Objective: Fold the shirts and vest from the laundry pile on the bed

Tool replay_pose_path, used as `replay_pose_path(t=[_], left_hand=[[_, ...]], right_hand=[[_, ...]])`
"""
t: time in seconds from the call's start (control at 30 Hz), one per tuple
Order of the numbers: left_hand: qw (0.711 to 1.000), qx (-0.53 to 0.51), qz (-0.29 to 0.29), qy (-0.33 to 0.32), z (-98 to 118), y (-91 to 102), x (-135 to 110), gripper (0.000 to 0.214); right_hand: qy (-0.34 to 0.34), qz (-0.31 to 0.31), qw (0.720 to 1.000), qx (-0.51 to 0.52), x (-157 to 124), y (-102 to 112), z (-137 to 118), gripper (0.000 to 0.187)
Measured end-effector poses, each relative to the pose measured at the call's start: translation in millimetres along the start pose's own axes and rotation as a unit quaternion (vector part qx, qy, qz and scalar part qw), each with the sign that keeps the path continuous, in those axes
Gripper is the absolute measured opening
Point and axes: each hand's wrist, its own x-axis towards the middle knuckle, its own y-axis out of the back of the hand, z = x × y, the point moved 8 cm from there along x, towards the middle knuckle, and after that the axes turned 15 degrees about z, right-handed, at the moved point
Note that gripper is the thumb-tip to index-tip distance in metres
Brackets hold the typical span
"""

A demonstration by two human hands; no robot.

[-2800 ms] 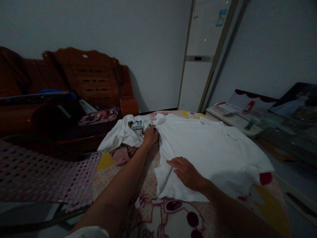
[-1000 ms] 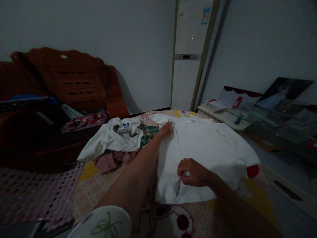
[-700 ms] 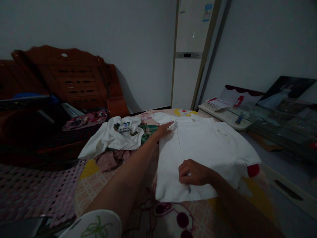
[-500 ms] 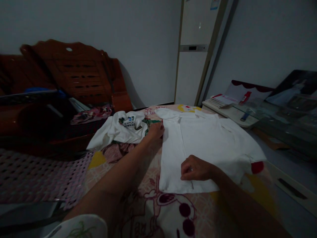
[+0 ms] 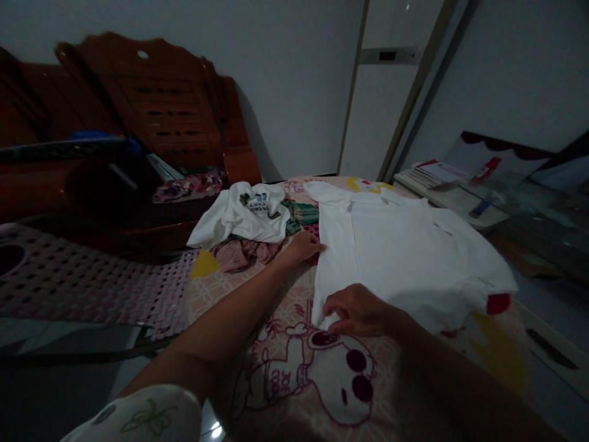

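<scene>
A white shirt [image 5: 396, 245] lies spread on the cloth-covered table, its collar end away from me. My left hand [image 5: 306, 247] is at the shirt's left edge, closed with the fingertips pinching the fabric. At the near hem, my right hand [image 5: 356, 310] is curled, thumb and forefinger around the cloth near the lower left corner; some of the hem is hidden behind this hand and forearm. Left of my left hand is a crumpled white top with a printed front [image 5: 257, 212]. Under and beside it are a green garment [image 5: 304, 212] and a dusty-pink garment [image 5: 239, 253].
The table's patterned cloth [image 5: 285, 368] shows a cartoon dog. A woven pink chair [image 5: 110, 288] stands at the left, a carved wooden seat [image 5: 161, 104] behind it. Papers [image 5: 432, 175] lie on a side cabinet at right, by a glass shelf. A tall white unit [image 5: 380, 110] stands at the back.
My right hand has moved left along the shirt's near hem, which looks drawn up there. My left hand has slid slightly nearer along the left edge. The view has shifted a little.
</scene>
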Motion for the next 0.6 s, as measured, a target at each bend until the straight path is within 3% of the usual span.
replay_pose_path(t=[0.13,0.4,0.6], left_hand=[[1.000,-0.008,0.022,0.012,-3.6,-0.1,3.5,0.015],[0.999,-0.030,0.011,0.024,-4.0,-3.7,4.4,0.013],[0.999,-0.031,0.003,0.025,-6.2,-5.2,5.0,0.013]], right_hand=[[0.074,0.004,0.992,-0.104,-6.0,-3.1,-13.2,0.026],[0.093,0.038,0.979,-0.178,-6.1,-9.7,-17.4,0.018],[0.088,0.004,0.964,-0.249,-5.0,-15.6,-26.7,0.022]])
